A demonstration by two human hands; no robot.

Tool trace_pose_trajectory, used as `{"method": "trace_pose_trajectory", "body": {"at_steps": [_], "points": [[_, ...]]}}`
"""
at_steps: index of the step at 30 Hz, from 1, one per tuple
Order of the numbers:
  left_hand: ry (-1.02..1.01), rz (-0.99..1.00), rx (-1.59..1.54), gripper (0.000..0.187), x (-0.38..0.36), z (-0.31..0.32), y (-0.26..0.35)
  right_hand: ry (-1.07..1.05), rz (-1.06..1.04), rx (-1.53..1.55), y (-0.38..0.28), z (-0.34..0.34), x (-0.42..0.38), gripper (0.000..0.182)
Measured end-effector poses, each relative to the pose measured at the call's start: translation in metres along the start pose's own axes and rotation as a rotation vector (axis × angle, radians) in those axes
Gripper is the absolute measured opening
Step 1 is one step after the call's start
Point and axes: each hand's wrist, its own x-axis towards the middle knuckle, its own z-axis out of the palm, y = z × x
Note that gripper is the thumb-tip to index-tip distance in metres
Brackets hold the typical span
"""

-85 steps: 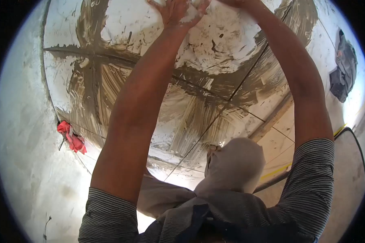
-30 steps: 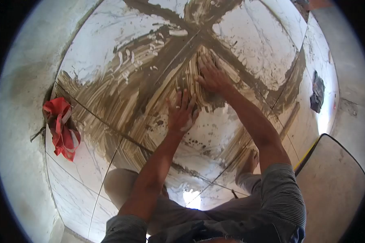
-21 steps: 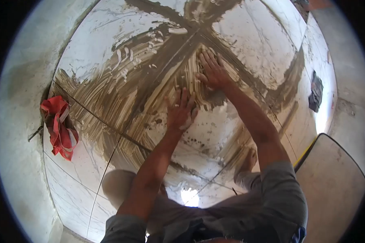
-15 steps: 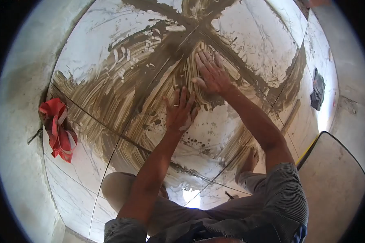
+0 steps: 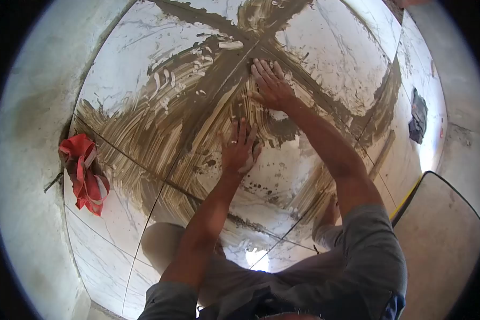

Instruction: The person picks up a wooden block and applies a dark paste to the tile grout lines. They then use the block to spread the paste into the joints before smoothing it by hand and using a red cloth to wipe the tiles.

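My left hand lies palm down with fingers spread on the marble-patterned floor tiles, a ring on one finger. Farther ahead and to the right, my right hand rests open on a patch smeared with brown paste, its fingertips near the point where the tile joints cross. Streaks of the paste cover the joints and tile faces around both hands. Neither hand shows any object in it.
A red cloth or bag lies at the left tile edge by the wall. A dark crumpled item sits at the right. A large grey panel with a yellow and black edge stands at the lower right. My knees are on the floor.
My right hand has slid slightly forward and left over the paste toward the joint crossing. My left hand has barely moved. The view has shifted a little.
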Motion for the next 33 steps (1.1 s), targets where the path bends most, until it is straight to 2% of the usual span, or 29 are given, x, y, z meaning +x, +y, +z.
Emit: {"method": "trace_pose_trajectory", "body": {"at_steps": [2, 5, 6, 9, 10, 13, 16, 19, 20, 22, 23, 24, 25, 27, 29, 31, 32, 33], "points": [[0.027, 0.005, 0.002, 0.061, 0.004, 0.007, -0.002, -0.117, 0.054, -0.033, -0.007, -0.016, 0.02, 0.076], [-0.061, -0.026, -0.021, 0.06, -0.013, 0.005, 0.003, -0.007, -0.028, 0.091, -0.024, -0.04, 0.024, 0.077], [-0.054, -0.03, -0.017, 0.06, 0.002, -0.002, 0.001, -0.172, 0.05, 0.073, -0.008, 0.004, 0.009, 0.076], [0.053, -0.004, -0.035, 0.061, 0.0, 0.006, 0.0, -0.027, 0.003, 0.004, 0.005, 0.013, 0.009, 0.077], [0.056, 0.011, -0.035, 0.061, -0.007, 0.005, 0.003, -0.201, 0.079, 0.016, -0.002, -0.002, 0.018, 0.075], [0.081, 0.006, -0.022, 0.061, 0.002, 0.007, 0.0, -0.033, 0.04, 0.098, -0.019, -0.045, 0.026, 0.074], [0.067, -0.016, -0.003, 0.061, 0.012, 0.004, 0.001, -0.133, 0.093, 0.043, 0.002, 0.007, 0.004, 0.074], [0.033, 0.007, -0.029, 0.062, -0.015, 0.006, 0.008, -0.168, 0.152, -0.009, 0.004, 0.01, 0.01, 0.077], [0.064, 0.01, -0.017, 0.061, -0.01, 0.005, 0.007, -0.24, 0.164, 0.003, 0.003, 0.008, 0.014, 0.078], [0.19, 0.022, -0.019, 0.061, 0.003, 0.013, 0.0, -0.083, 0.11, 0.045, -0.003, -0.028, 0.028, 0.076], [0.158, 0.013, -0.021, 0.061, -0.002, 0.012, -0.001, 0.01, 0.081, 0.147, -0.018, -0.036, 0.019, 0.074], [0.07, -0.008, -0.018, 0.061, -0.01, 0.006, 0.001, 0.046, 0.058, 0.105, -0.019, -0.031, 0.013, 0.072], [0.028, -0.023, -0.015, 0.062, 0.001, 0.005, 0.002, 0.039, 0.054, 0.107, -0.009, -0.016, 0.01, 0.072], [0.086, -0.001, 0.001, 0.061, 0.015, 0.001, -0.004, -0.006, 0.11, -0.021, 0.007, 0.014, 0.005, 0.08], [0.123, 0.021, -0.005, 0.061, -0.004, 0.005, 0.003, 0.026, 0.11, -0.045, -0.003, 0.007, 0.0, 0.079], [0.227, 0.045, 0.026, 0.06, 0.005, 0.023, -0.004, -0.045, 0.136, 0.063, -0.016, -0.02, 0.011, 0.078], [0.198, 0.044, 0.019, 0.06, 0.001, 0.018, -0.005, 0.006, 0.086, 0.101, -0.022, -0.031, 0.01, 0.077], [0.063, -0.002, -0.02, 0.06, -0.005, 0.004, -0.004, -0.03, 0.123, 0.128, -0.031, -0.017, -0.006, 0.077]]}}
